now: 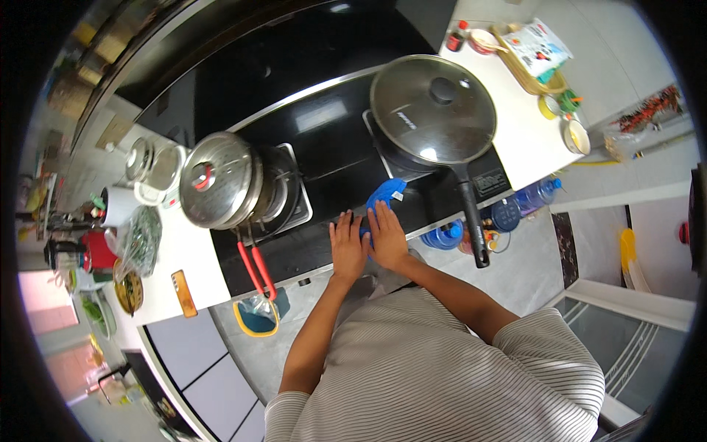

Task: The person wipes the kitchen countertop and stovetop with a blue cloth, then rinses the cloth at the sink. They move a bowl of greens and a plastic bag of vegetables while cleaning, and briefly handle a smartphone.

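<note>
My right hand lies flat on a blue cloth with a small white tag, pressing it against the front of the black glass cooktop. Beside it, my left hand rests palm down, fingers stretched, its thumb side next to the right thumb. A bit of blue shows between the two hands; whether the left touches the cloth is hidden. To the right stands a frying pan with a glass lid, its black handle reaching past the front edge. A lidded steel steamer pot stands by the left burner.
Red-handled tongs jut over the front edge above a yellow-rimmed bin. A phone and a plastic bag of greens lie on the left counter. Blue-capped water bottles stand on the floor. A basket sits on the right counter.
</note>
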The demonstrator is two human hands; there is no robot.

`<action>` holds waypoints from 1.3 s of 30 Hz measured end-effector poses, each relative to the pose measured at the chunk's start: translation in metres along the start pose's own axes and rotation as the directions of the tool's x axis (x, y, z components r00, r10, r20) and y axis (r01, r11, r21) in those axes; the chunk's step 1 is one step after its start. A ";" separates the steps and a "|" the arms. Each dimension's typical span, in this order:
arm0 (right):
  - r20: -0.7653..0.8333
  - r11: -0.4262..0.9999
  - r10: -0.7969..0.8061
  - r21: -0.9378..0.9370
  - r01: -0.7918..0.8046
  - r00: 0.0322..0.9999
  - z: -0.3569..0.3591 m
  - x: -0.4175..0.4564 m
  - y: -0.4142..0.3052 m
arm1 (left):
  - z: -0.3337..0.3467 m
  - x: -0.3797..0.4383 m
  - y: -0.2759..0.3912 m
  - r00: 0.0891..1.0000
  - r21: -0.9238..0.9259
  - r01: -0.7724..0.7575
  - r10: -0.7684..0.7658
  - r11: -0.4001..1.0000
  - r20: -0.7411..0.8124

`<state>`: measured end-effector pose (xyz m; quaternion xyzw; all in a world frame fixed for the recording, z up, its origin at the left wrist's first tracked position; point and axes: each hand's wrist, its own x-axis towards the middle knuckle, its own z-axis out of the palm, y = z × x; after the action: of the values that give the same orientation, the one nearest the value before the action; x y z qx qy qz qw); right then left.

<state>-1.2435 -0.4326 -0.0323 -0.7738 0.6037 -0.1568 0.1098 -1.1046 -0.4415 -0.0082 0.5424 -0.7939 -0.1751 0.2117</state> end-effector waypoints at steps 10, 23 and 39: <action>-0.049 0.999 0.035 -0.020 -0.036 0.998 0.024 0.087 -0.023 | -0.016 -0.027 -0.033 0.982 0.023 0.177 -0.175 0.984 -0.066; 0.063 0.985 0.031 -0.171 -0.020 0.998 0.051 0.320 -0.005 | -0.047 -0.050 -0.017 0.867 -0.086 0.460 -0.468 0.884 -0.169; 0.224 0.679 -0.724 0.064 0.732 0.652 0.085 0.438 -0.061 | -0.044 -0.042 -0.031 0.685 -0.101 0.674 -0.670 0.732 -0.286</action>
<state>-1.0593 -0.8433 -0.0411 -0.9650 0.2284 -0.0872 0.0948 -1.0434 -0.4153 0.0075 0.8166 -0.4988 -0.1502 0.2486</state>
